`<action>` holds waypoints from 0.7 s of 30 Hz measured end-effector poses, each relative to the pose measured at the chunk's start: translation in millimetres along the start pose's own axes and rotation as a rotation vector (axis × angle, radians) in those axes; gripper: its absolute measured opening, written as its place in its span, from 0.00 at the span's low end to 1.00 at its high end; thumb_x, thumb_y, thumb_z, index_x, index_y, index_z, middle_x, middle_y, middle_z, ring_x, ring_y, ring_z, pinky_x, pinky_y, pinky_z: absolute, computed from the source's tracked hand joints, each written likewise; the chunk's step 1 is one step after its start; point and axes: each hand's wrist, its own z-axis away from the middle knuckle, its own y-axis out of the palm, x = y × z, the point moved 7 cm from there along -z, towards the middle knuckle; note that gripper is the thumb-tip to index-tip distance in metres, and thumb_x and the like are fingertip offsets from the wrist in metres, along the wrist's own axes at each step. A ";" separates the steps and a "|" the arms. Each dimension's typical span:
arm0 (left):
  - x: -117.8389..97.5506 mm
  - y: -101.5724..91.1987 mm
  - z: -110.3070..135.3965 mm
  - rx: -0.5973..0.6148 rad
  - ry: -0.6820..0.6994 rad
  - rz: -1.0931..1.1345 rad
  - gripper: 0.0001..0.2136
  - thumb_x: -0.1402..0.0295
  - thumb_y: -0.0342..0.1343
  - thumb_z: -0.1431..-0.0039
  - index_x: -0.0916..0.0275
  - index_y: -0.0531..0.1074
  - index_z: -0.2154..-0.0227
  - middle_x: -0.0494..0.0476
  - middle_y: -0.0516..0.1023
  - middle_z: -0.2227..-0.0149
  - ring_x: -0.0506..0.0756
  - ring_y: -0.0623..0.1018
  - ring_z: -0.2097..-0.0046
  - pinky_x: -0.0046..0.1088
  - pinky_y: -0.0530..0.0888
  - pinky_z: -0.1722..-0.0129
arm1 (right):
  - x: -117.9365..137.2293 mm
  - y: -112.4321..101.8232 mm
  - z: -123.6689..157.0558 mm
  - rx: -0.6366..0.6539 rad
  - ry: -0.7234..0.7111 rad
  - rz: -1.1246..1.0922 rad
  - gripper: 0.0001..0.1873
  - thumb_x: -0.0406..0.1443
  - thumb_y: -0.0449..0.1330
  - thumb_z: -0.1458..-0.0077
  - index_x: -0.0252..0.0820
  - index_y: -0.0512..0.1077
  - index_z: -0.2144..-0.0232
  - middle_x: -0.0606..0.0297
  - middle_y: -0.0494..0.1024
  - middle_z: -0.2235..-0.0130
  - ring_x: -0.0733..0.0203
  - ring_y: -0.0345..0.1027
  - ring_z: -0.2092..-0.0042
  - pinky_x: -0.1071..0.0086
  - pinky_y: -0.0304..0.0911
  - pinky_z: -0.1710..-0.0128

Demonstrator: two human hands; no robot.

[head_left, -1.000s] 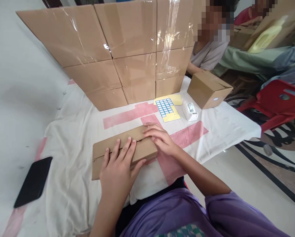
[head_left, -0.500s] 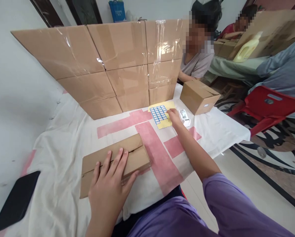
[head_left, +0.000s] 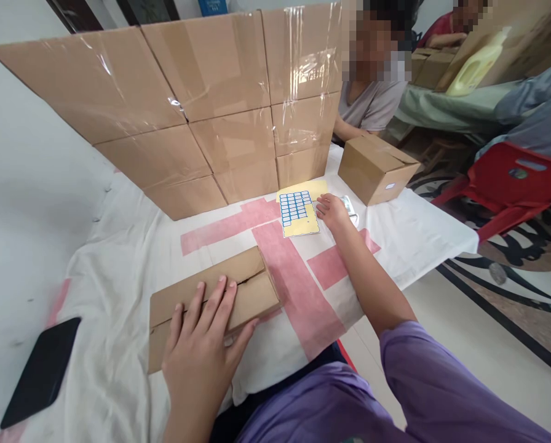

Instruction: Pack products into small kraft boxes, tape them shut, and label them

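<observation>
My left hand [head_left: 202, 351] lies flat with fingers spread on a folded brown cardboard box [head_left: 252, 289] near the table's front edge. My right arm stretches forward. My right hand [head_left: 333, 212] is curled around a small white device [head_left: 352, 215], which it mostly hides. Just left of that hand lies a yellow sheet of blue-edged stickers [head_left: 294, 206] on the white cloth with pink stripes [head_left: 118, 246].
A taped cardboard wall [head_left: 211, 104] stands across the back of the table. A closed small box [head_left: 377, 169] sits at the back right. A black phone [head_left: 40, 372] lies at the front left. Another person [head_left: 372, 104] sits behind; a red chair [head_left: 515, 184] stands to the right.
My right hand left the folded box, reached forward past the sticker sheet and closed over the white device. My left hand stayed flat on the box.
</observation>
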 end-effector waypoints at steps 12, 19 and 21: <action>1.7 0.5 -0.2 -0.024 0.030 0.004 0.35 0.56 0.61 0.35 0.46 0.55 0.28 0.55 0.71 0.34 0.70 0.72 0.33 0.53 0.62 0.34 | -39.9 49.9 23.8 0.261 0.093 -0.050 0.09 0.28 0.64 0.54 0.42 0.70 0.70 0.63 0.76 0.73 0.61 0.69 0.72 0.69 0.65 0.75; 7.8 2.6 -9.2 -0.072 0.077 0.007 0.32 0.57 0.63 0.36 0.44 0.61 0.30 0.53 0.75 0.37 0.66 0.76 0.37 0.45 0.65 0.37 | -37.8 62.7 43.7 0.326 -0.072 -0.017 0.06 0.36 0.65 0.50 0.42 0.70 0.72 0.67 0.78 0.71 0.64 0.70 0.69 0.72 0.65 0.70; 15.0 7.2 -16.2 -0.091 0.081 -0.017 0.31 0.58 0.63 0.36 0.45 0.63 0.32 0.52 0.76 0.38 0.65 0.77 0.38 0.42 0.67 0.39 | -27.9 61.6 47.6 0.340 -0.151 -0.014 0.07 0.39 0.64 0.49 0.43 0.70 0.73 0.70 0.75 0.72 0.66 0.67 0.70 0.73 0.63 0.70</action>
